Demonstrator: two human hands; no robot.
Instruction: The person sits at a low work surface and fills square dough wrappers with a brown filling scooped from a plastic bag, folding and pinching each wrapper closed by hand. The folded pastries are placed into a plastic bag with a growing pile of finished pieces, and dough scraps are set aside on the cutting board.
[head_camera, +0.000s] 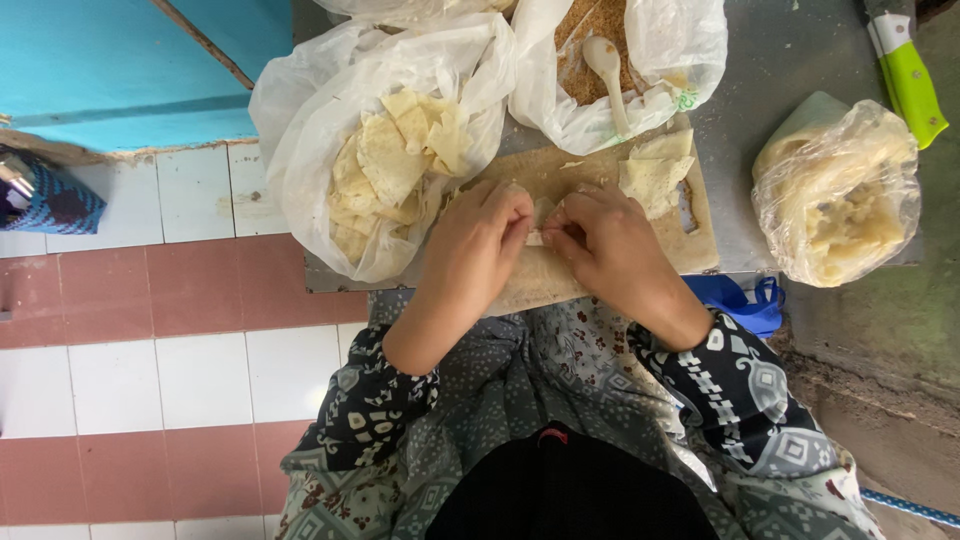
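Note:
My left hand (480, 245) and my right hand (605, 245) meet over a wooden cutting board (560, 165), fingers pinched together on a small pale piece of dough wrapper (538, 228) between them. The piece is mostly hidden by my fingertips. A short stack of pale wrapper pieces (655, 170) lies on the board just beyond my right hand. Left of the board, an open white plastic bag (300, 130) holds several folded wrapper pieces (395, 165).
A plastic bag (690, 40) of brown crumbly filling with a pale spoon (608, 70) stands behind the board. A clear bag of yellowish mash (845, 200) sits at right beside a green-handled knife (910, 80). Tiled floor (150, 330) lies left; a blue bag (745, 300) hangs below the table edge.

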